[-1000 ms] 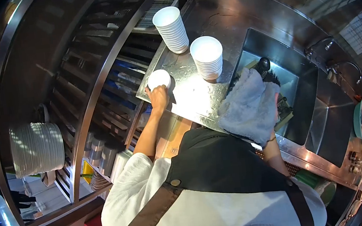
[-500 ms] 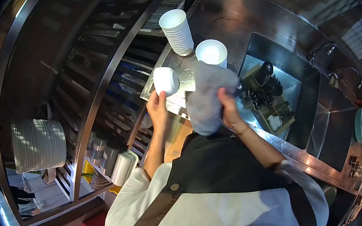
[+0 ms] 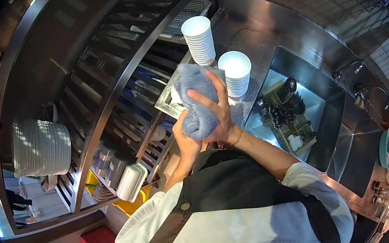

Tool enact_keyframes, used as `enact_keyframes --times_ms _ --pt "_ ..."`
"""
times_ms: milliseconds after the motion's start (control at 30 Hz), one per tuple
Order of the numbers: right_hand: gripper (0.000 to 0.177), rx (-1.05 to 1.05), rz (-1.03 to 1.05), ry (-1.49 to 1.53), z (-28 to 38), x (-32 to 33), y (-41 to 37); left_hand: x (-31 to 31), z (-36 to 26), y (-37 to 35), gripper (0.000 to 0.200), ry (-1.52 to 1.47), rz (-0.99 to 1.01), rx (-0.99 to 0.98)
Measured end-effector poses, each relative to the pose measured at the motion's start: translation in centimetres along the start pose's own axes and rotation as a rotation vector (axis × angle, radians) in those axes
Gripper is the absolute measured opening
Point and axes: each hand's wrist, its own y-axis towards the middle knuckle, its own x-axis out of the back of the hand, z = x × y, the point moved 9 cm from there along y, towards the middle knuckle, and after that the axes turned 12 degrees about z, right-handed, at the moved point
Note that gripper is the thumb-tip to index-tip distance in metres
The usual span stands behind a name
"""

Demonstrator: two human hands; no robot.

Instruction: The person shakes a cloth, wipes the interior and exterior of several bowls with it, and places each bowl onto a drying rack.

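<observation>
A grey-blue cloth [image 3: 196,94] covers most of a small white bowl [image 3: 176,95], leaving only a sliver of white at its left edge. My left hand [image 3: 187,142] holds the bowl from below, its fingers partly hidden by the cloth. On the cloth's right side, my right hand [image 3: 217,111] presses it against the bowl with fingers bent over the fabric. Just beyond my hands, a tall stack of white bowls [image 3: 200,43] and a second stack of white bowls [image 3: 236,80] stand on the metal counter.
To the right, a sink [image 3: 320,116] holds a crate [image 3: 282,125] with dark utensils and a small white piece. A slatted rack [image 3: 117,85] runs along the left, with stacked plates [image 3: 41,147] on it. A teal basin [image 3: 388,148] sits far right.
The cloth has moved left onto the bowl, now covering most of it. My right hand has come over beside my left; the view has shifted slightly.
</observation>
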Motion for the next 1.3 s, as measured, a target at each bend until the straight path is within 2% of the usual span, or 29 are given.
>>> enact_keyframes --times_ms 33,100,133,167,200,233,267,300,367,400,433,467,500,533,567,633,667,733,833,867,933,1000,1067,1100,1133,1200,1233,1267,1300 --pt "0.069 -0.001 -0.001 -0.006 -0.5 0.9 1.2 0.0 -1.2 -0.1 0.014 0.07 -0.001 -0.06" --pt "0.069 -0.052 0.181 0.141 -2.6 0.5 3.5 0.4 -2.1 0.3 0.014 0.134 0.082 -0.017" --pt "0.064 -0.114 0.068 0.545 -4.1 0.8 4.0 0.4 -2.1 0.4 0.014 0.201 0.161 0.026" --pt "0.061 -0.396 0.168 0.808 -7.2 -0.8 3.0 0.7 -3.4 0.9 0.015 0.242 0.168 -0.114" --pt "0.058 -0.681 0.272 1.067 -9.3 -2.5 0.9 1.8 -2.1 1.2 0.016 0.152 0.128 -0.085" --pt "0.058 -0.679 0.278 1.072 -9.4 -2.2 0.4 2.4 -1.6 2.0 0.019 -0.135 0.071 -0.077" --pt "0.055 -0.569 0.28 1.029 -8.8 -1.5 0.6 2.8 -1.0 3.0 0.024 -0.421 0.005 -0.075" --pt "0.051 -0.46 0.286 0.986 -7.9 -1.1 0.8 3.0 -0.7 4.1 0.024 -0.42 -0.014 -0.08" --pt "0.051 -0.43 0.408 0.893 -4.8 -1.4 -0.4 2.0 2.5 5.6 0.029 -0.899 -0.048 0.129" --pt "0.051 -0.398 0.501 0.787 -3.7 -1.6 -0.8 0.8 5.1 5.7 0.034 -0.994 0.024 0.248" --pt "0.051 -0.403 0.505 0.786 -4.1 -1.8 -0.9 0.0 6.0 5.7 0.036 -1.01 0.181 0.24" --pt "0.051 -0.151 0.597 0.572 -2.8 -1.9 -0.6 -1.0 6.7 5.5 0.038 -1.025 0.347 0.236" --pt "0.052 0.093 0.684 0.35 -1.2 -2.0 -1.1 -1.5 7.6 4.0 0.039 -1.01 0.221 0.48" --pt "0.05 0.231 0.719 0.116 0.1 -2.4 -1.8 -1.9 7.4 2.1 0.04 -0.98 0.094 0.716" --pt "0.049 0.263 0.785 0.056 0.2 -3.3 -2.8 -3.0 6.1 1.2 0.046 -1.111 0.186 0.789" --pt "0.047 0.289 0.844 0.002 0.9 -4.0 -3.3 -3.3 5.7 0.7 0.046 -1.121 0.215 0.825" --pt "0.046 0.23 0.815 -0.001 0.8 -3.8 -2.8 -3.4 5.4 0.6 0.047 -1.129 0.239 0.849" --pt "0.046 0.166 0.781 0.003 0.8 -4.0 -2.5 -2.7 5.6 2.2 0.047 -0.959 0.235 0.623" --pt "0.048 -0.154 0.522 0.184 -2.2 -3.4 -2.4 -1.8 2.9 4.5 0.054 -0.326 0.271 0.198" --pt "0.056 -0.565 0.589 0.588 -4.7 -4.7 -4.5 -1.6 1.4 4.6 0.056 -0.114 0.278 0.042" --pt "0.049 -1.13 0.271 1.328 -6.4 -6.2 -6.4 -1.8 0.6 4.9 0.058 -0.001 0.301 -0.029" --pt "0.042 -1.081 0.348 1.426 -5.9 -6.0 -6.2 -2.3 -3.0 5.0 0.062 0.246 0.282 -0.444" --pt "0.036 -0.637 0.497 0.74 -5.9 -4.0 -4.9 -2.4 -3.6 4.7 0.065 0.243 0.282 -0.419" --pt "0.041 -0.113 0.518 0.312 -2.4 -1.2 -1.8 -2.2 -2.0 5.4 0.066 -0.288 0.249 -0.01" --pt "0.048 0.029 0.52 0.07 -1.0 -1.4 -1.6 -3.8 0.5 4.4 0.067 -0.808 0.2 0.412" --pt "0.05 0.081 0.496 -0.05 -0.9 -1.8 -2.0 -4.1 2.0 4.4 0.066 -0.852 0.283 0.425" --pt "0.05 0.077 0.491 -0.047 -0.8 -1.7 -2.2 -3.7 1.8 4.7 0.065 -0.677 0.264 0.356" --pt "0.047 -0.035 0.542 -0.003 -1.8 -1.9 -2.2 -3.4 1.6 5.1 0.064 -0.502 0.247 0.279" --pt "0.044 -0.146 0.593 0.038 -2.8 -2.1 -2.3 -3.7 1.6 5.3 0.061 -0.534 0.258 0.203"
